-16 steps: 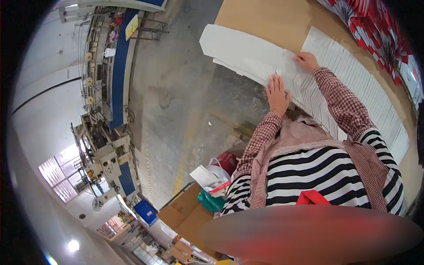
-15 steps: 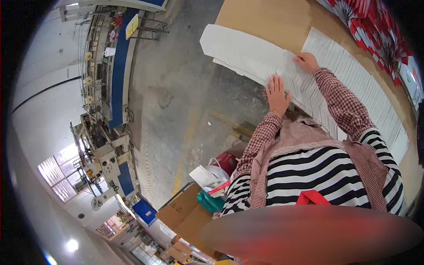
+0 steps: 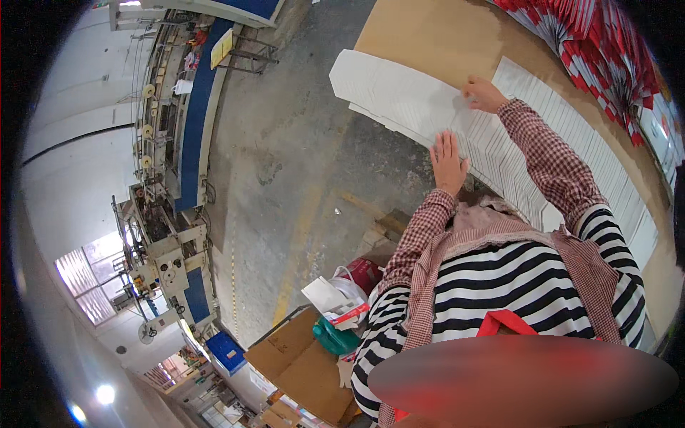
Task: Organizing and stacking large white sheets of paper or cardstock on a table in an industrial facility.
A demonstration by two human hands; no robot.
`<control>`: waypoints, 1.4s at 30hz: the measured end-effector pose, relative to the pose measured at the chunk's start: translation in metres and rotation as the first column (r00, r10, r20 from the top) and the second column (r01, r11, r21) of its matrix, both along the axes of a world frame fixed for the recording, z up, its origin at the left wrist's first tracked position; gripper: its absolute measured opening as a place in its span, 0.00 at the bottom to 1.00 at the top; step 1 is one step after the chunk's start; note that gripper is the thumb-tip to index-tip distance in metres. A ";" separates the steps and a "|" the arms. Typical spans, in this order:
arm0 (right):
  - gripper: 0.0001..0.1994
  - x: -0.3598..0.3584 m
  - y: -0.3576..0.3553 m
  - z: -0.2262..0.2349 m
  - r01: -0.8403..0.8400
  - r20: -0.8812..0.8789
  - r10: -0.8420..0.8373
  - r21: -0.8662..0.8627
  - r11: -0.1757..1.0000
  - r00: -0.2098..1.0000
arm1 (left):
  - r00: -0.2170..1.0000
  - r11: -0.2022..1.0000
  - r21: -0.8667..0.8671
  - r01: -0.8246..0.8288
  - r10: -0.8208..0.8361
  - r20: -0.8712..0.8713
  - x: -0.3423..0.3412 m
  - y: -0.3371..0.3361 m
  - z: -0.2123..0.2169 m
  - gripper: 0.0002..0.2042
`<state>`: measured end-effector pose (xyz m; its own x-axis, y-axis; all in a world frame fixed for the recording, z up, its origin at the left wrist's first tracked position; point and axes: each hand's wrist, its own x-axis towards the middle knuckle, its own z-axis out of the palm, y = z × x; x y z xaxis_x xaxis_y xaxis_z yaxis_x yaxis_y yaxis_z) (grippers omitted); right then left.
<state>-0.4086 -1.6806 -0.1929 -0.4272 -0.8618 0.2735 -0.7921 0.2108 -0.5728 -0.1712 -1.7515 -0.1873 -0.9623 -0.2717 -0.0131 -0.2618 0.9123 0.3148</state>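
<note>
A long fanned row of overlapping white paper pieces covers the near part of the brown table. At its near edge lies my left hand, open, fingers stretched out and together on the paper. My right hand is at the far edge of the same row, its fingers curled in, slightly blurred at the tips. Whether paper is caught between those fingers is hidden. A second fanned row of white pieces runs to the right, under and beyond my right forearm.
Brown board shows on the table's far side. Red and white folded paper items are heaped at the far right. On my left stand an open cardboard box, a teal plastic container and, across the floor, a long machine.
My right hand has shifted slightly left along the paper's far edge. My left hand stays flat at the near edge. The whole view has tilted slightly.
</note>
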 end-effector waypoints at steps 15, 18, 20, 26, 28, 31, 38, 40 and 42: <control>0.21 0.009 0.019 -0.035 0.206 0.173 -0.248 0.230 0.951 0.953 | 0.998 0.999 0.028 0.017 -0.018 0.052 -0.005 -0.001 0.001 0.34; 0.18 0.013 0.015 -0.020 0.157 0.204 -0.259 0.414 0.897 0.944 | 1.000 0.998 0.057 0.018 -0.019 0.011 -0.001 -0.004 0.001 0.33; 0.12 0.014 0.019 -0.017 0.162 0.260 -0.267 0.364 0.917 0.928 | 0.999 0.999 0.023 0.036 -0.036 0.010 0.000 0.000 0.001 0.33; 0.08 0.008 0.033 -0.011 0.152 0.073 -0.142 -0.158 0.976 0.987 | 0.998 0.998 -0.038 0.052 -0.051 0.039 -0.005 0.003 0.000 0.32; 0.08 0.009 0.028 -0.003 0.114 -0.006 -0.115 -0.099 0.989 0.993 | 0.998 0.998 -0.051 0.047 -0.045 0.044 -0.003 0.003 -0.001 0.32; 0.08 0.005 0.014 0.022 0.050 0.198 -0.062 0.063 0.997 0.978 | 0.999 0.998 -0.063 0.005 -0.002 0.041 0.000 -0.002 -0.003 0.32; 0.19 -0.005 0.070 -0.028 -0.073 0.504 -0.134 0.370 0.926 0.853 | 0.999 0.999 0.043 0.024 -0.026 0.040 -0.003 -0.001 0.000 0.35; 0.19 0.011 0.071 -0.025 0.079 0.417 -0.183 0.254 0.964 0.890 | 0.999 0.998 0.060 0.027 -0.029 0.041 0.000 -0.004 -0.001 0.36; 0.18 0.014 0.065 -0.024 0.108 0.392 -0.246 0.343 0.933 0.886 | 1.000 0.997 0.075 0.024 -0.023 -0.016 0.000 -0.006 -0.002 0.36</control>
<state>-0.3950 -1.6152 -0.2169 -0.5945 -0.7706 -0.2298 -0.4214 0.5419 -0.7272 -0.1715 -1.7572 -0.1893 -0.9686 -0.2481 -0.0183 -0.2357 0.8916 0.3866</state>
